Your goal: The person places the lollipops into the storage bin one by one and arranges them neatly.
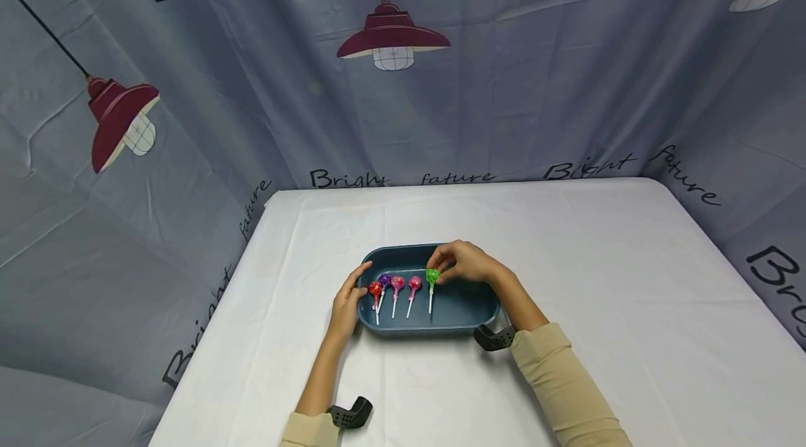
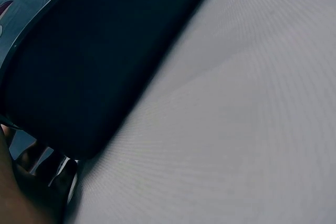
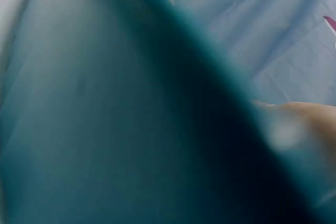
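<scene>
A dark blue-green oval tray [image 1: 466,324] sits on the white table, with several wrapped lollipops lying in it. At its left end are a red lollipop [image 1: 375,288] and a purple lollipop [image 1: 385,280], close together. Two pink ones lie to their right, one pink lollipop [image 1: 397,282] nearer the purple and another pink lollipop [image 1: 415,283] nearer the middle. My right hand [image 1: 464,261] reaches over the far rim and pinches the green lollipop [image 1: 432,275] by its head, stick toward me. My left hand [image 1: 343,306] holds the tray's left end, thumb at the rim; its fingers [image 2: 44,163] show against the outer wall.
White cloth covers the table [image 1: 252,370]. Behind and beside it hangs a grey-blue curtain [image 1: 504,104] printed with lamps and lettering. Black wrist mounts, one left [image 1: 352,413] and one right [image 1: 494,338], sit on the forearms; the right one overlaps the tray's near right corner.
</scene>
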The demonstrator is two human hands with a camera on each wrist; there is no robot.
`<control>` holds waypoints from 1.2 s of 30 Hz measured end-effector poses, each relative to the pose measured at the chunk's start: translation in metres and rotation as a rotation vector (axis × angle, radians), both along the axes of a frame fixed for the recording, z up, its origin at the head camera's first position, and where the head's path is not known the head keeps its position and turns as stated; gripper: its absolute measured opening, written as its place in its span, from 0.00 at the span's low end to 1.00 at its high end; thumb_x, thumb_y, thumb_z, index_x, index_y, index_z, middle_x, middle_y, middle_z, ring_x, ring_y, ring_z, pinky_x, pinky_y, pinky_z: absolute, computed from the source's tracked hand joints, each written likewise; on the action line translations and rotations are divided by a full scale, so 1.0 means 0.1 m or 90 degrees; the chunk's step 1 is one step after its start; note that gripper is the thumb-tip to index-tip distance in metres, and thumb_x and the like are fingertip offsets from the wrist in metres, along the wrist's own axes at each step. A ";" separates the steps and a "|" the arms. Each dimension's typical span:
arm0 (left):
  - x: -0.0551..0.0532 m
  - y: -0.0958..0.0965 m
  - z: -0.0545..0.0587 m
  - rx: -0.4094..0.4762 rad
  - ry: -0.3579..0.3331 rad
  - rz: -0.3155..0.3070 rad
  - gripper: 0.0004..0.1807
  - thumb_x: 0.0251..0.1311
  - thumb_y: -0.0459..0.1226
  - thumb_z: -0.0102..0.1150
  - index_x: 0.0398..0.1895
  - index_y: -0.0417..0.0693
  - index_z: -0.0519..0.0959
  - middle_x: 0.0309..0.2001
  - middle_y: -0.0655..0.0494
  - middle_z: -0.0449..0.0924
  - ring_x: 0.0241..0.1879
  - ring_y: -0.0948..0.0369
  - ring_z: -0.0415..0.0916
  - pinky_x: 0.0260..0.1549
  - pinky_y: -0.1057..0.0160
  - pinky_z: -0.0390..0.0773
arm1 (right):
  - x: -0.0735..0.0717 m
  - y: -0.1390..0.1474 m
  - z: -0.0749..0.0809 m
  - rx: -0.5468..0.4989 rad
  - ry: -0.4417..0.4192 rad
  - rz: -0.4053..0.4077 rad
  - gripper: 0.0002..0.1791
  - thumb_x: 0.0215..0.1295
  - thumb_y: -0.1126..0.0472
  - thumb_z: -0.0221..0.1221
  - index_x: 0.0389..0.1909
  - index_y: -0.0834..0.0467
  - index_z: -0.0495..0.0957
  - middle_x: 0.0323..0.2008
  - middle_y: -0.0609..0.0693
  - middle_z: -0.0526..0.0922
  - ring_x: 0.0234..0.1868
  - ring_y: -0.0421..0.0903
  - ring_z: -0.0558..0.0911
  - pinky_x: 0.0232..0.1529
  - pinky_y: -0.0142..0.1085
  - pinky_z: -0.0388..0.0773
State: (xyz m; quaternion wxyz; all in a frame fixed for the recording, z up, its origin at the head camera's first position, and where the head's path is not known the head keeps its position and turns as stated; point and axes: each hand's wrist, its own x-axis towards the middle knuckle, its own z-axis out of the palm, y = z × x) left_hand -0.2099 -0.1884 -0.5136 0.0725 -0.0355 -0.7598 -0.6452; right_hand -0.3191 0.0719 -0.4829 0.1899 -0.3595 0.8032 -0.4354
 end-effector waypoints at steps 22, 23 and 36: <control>0.01 0.02 0.00 -0.001 -0.004 0.000 0.26 0.61 0.26 0.39 0.63 0.47 0.68 0.66 0.50 0.61 0.67 0.55 0.52 0.64 0.53 0.49 | 0.03 -0.10 -0.17 0.031 0.027 -0.005 0.14 0.47 0.73 0.66 0.36 0.61 0.80 0.35 0.49 0.82 0.36 0.44 0.81 0.37 0.33 0.78; 0.01 0.02 0.00 -0.002 -0.005 0.001 0.26 0.61 0.26 0.39 0.63 0.47 0.68 0.66 0.50 0.61 0.67 0.55 0.52 0.64 0.53 0.49 | 0.03 -0.11 -0.17 0.030 0.029 -0.005 0.14 0.47 0.73 0.65 0.37 0.61 0.80 0.35 0.50 0.82 0.37 0.44 0.81 0.37 0.33 0.78; 0.01 0.02 0.02 -0.017 -0.006 0.015 0.27 0.60 0.26 0.39 0.63 0.48 0.69 0.65 0.51 0.62 0.66 0.56 0.53 0.64 0.54 0.51 | 0.02 -0.13 -0.20 0.034 0.042 -0.010 0.14 0.49 0.74 0.64 0.38 0.60 0.80 0.36 0.49 0.82 0.38 0.45 0.81 0.37 0.30 0.77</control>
